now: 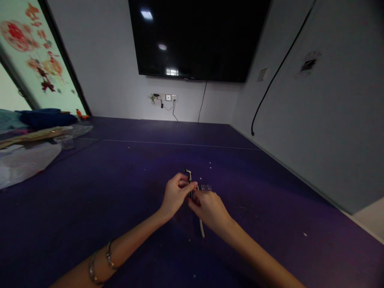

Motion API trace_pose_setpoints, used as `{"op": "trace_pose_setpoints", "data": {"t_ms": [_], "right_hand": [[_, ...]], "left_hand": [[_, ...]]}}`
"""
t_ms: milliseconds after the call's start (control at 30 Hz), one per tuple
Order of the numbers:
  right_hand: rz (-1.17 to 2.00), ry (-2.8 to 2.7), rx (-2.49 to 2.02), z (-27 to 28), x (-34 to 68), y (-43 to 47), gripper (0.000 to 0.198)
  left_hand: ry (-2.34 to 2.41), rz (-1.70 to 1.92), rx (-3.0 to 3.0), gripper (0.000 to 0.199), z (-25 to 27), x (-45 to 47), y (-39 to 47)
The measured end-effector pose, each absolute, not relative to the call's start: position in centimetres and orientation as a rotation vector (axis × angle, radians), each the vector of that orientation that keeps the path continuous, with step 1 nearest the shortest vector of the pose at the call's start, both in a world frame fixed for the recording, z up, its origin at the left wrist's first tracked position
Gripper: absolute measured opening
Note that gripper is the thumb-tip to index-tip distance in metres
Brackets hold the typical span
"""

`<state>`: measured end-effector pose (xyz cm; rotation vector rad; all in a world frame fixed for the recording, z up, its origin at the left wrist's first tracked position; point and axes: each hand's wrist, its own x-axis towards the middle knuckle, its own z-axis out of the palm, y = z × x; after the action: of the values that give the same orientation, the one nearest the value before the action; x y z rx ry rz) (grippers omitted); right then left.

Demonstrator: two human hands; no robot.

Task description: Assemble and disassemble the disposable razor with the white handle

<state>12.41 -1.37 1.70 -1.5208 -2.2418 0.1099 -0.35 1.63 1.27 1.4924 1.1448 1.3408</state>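
Note:
Both hands meet over the purple surface at the centre. My left hand [177, 193] is closed, thumb and fingers pinching a small dark tool with a silvery bent top [189, 173]; its exact kind is too small to tell. Against it, my right hand [210, 206] is closed too, fingers curled round the lower part, where a thin pale cable [202, 229] runs out below the hand toward me. Fingers hide where tool and cable meet. Just beyond the right knuckles lies a small clear plastic piece [206, 187].
The purple surface [120, 208] carries scattered white bits and a seam. At the left lie a white plastic bag [28, 162] and folded dark blue cloth [46, 118]. A television [198, 40] hangs on the wall over sockets [168, 97]. A black cable [277, 74] hangs at the right.

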Motion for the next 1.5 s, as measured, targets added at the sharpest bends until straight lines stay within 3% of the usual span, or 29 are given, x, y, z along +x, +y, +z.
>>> {"op": "trace_pose_setpoints", "data": {"t_ms": [233,367,600,1500], "right_hand": [[0.296,-2.133,-1.471,0.5,12.9,-0.2,0.025],[0.491,-2.075,-1.543,-0.7,13.5,1.1,0.030],[0.748,-2.088,-1.615,-1.8,13.6,1.7,0.032],[0.719,-2.200,-1.632,-2.8,12.9,1.1,0.032]], "left_hand": [[1.059,1.257,1.447,0.026,0.0,-0.9,3.5],[1.135,1.238,1.302,0.044,-1.0,-2.4,5.7],[1.203,1.383,1.218,0.041,-0.7,-4.6,7.5],[1.384,1.251,1.489,0.030,-2.8,-5.6,9.0]]}}
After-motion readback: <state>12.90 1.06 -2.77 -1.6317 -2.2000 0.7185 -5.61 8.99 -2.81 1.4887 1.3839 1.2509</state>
